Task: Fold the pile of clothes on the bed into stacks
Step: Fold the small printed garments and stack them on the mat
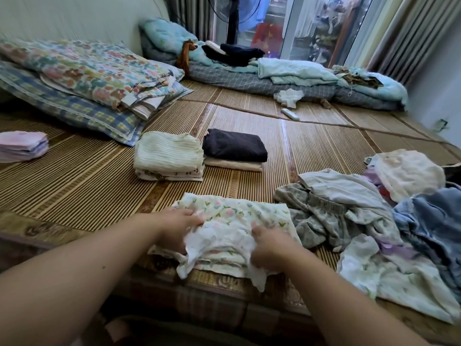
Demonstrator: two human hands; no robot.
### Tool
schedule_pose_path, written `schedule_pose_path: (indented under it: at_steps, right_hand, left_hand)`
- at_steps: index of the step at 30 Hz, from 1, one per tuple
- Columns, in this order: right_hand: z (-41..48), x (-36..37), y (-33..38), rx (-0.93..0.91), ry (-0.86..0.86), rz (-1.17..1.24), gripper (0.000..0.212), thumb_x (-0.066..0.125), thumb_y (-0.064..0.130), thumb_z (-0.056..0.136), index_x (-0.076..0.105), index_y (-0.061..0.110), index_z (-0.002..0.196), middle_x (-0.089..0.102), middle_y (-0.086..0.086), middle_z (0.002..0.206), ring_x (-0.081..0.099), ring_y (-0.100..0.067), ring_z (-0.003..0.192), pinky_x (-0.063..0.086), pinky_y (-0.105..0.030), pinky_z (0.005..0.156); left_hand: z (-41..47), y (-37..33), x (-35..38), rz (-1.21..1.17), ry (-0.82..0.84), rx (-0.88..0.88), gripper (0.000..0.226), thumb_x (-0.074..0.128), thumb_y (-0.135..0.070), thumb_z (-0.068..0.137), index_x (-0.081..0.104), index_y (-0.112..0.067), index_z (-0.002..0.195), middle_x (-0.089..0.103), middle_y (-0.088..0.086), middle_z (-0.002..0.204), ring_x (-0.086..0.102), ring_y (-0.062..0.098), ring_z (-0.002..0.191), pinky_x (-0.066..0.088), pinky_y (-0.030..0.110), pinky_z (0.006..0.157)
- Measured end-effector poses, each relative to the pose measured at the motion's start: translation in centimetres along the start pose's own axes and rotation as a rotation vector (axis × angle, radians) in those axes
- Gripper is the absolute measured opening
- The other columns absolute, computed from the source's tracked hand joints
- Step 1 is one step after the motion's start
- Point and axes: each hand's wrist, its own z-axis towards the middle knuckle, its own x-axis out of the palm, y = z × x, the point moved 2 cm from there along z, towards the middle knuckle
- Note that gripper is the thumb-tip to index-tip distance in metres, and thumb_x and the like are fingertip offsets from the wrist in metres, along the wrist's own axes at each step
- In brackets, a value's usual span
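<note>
On the woven mat (87,186): a cream stack (169,156) with a dark-topped stack (234,148) just beside it on the right, and a pink stack (22,146) well apart at the far left. Near the mat's front edge, the floral garment (234,216), partly folded and bunched in the middle. Left hand (178,227) and right hand (268,248) both clenched on that bunched cloth. Just beside it on the right, the unfolded pile (349,208), reaching the right edge. Bare mat between garment and stacks, more on the left.

No legible text or labels anywhere.
</note>
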Motion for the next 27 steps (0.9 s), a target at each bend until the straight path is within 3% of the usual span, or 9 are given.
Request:
schedule_pose_path:
  at_steps: [4,8,12,14,18,22,24,26,27]
  right_hand:
    - [3.5,-1.7,0.4,-0.125,-0.072,-0.192,0.069,0.041,0.014,0.094,0.011,0.027,0.154,0.018,-0.007,0.161,0.019,-0.034,0.146,0.024,-0.052,0.117]
    - [5.2,-3.9,0.9,-0.291,-0.382,-0.346,0.057,0.051,0.015,0.093,0.034,0.022,0.146,0.041,-0.005,0.15,0.038,-0.027,0.138,0.034,-0.045,0.111]
    - [2.2,-2.8,1.6,-0.564,-0.477,-0.26,0.053,0.048,0.007,0.089,0.049,0.029,0.138,0.048,0.008,0.145,0.035,-0.016,0.14,0.02,-0.048,0.119]
    - [-0.8,-1.0,1.5,-0.71,-0.404,-0.205,0.049,0.045,0.027,0.088,0.05,0.036,0.135,0.048,0.013,0.144,0.034,-0.011,0.139,0.017,-0.048,0.119]
    - [-5.0,3.6,0.2,-0.603,-0.093,-0.309,0.091,0.034,0.089,0.067,0.012,0.049,0.145,0.013,0.008,0.161,0.007,-0.017,0.148,-0.006,-0.056,0.113]
    - [-6.2,7.2,0.3,-0.368,-0.085,-0.41,0.107,0.057,0.072,0.074,-0.011,0.037,0.148,-0.028,-0.002,0.158,-0.021,-0.034,0.145,-0.01,-0.069,0.107]
    - [-7.1,7.5,1.2,-0.356,-0.213,-0.423,0.093,0.064,0.063,0.071,0.026,0.03,0.15,0.01,-0.015,0.162,0.016,-0.044,0.145,0.019,-0.077,0.1]
    - [-7.5,7.1,1.1,-0.385,-0.341,-0.447,0.076,0.074,0.063,0.051,0.068,0.029,0.119,0.061,-0.01,0.132,0.06,-0.038,0.118,0.05,-0.066,0.079]
    - [-7.6,7.0,0.9,-0.405,-0.392,-0.458,0.069,0.075,0.063,0.047,0.073,0.032,0.109,0.069,-0.005,0.12,0.066,-0.033,0.11,0.054,-0.061,0.075]
  left_hand:
    - [-2.6,-1.2,0.1,0.058,-0.021,0.008,0.09,0.061,-0.076,0.067,0.029,-0.044,0.144,0.039,-0.004,0.148,0.039,0.023,0.131,0.037,0.041,0.104]
    - [-5.1,-3.6,1.2,-0.064,0.034,0.066,0.085,0.057,-0.082,0.062,0.039,-0.045,0.136,0.053,-0.009,0.136,0.05,0.017,0.12,0.041,0.034,0.089]
    - [-5.7,-3.7,1.7,0.09,-0.23,0.188,0.085,0.051,-0.087,0.059,0.037,-0.052,0.134,0.037,-0.011,0.135,0.029,0.016,0.125,0.032,0.042,0.104]
    - [-5.1,-2.4,1.9,0.083,-0.235,0.255,0.099,0.052,-0.088,0.051,0.016,-0.06,0.14,0.01,-0.019,0.152,0.003,0.012,0.14,0.013,0.047,0.115]
    - [-4.4,0.6,2.9,0.144,-0.02,0.279,0.121,0.074,-0.066,0.059,-0.015,-0.06,0.141,-0.023,-0.017,0.157,-0.02,0.012,0.144,-0.011,0.033,0.112]
    - [-5.0,1.0,3.7,0.171,-0.188,0.359,0.094,0.065,-0.045,0.078,0.004,-0.051,0.149,0.004,-0.017,0.161,0.006,0.01,0.146,0.009,0.023,0.114]
    - [-5.7,1.0,4.1,0.215,-0.256,0.431,0.081,0.055,-0.049,0.08,0.012,-0.051,0.148,0.019,-0.021,0.156,0.021,0.005,0.137,0.024,0.023,0.109]
    - [-6.3,1.0,4.3,0.227,-0.279,0.485,0.071,0.046,-0.05,0.081,0.016,-0.051,0.145,0.032,-0.022,0.149,0.03,0.002,0.127,0.028,0.019,0.1]
    - [-6.6,0.9,4.3,0.225,-0.283,0.503,0.066,0.043,-0.05,0.082,0.019,-0.051,0.144,0.038,-0.022,0.144,0.034,0.002,0.123,0.029,0.018,0.097]
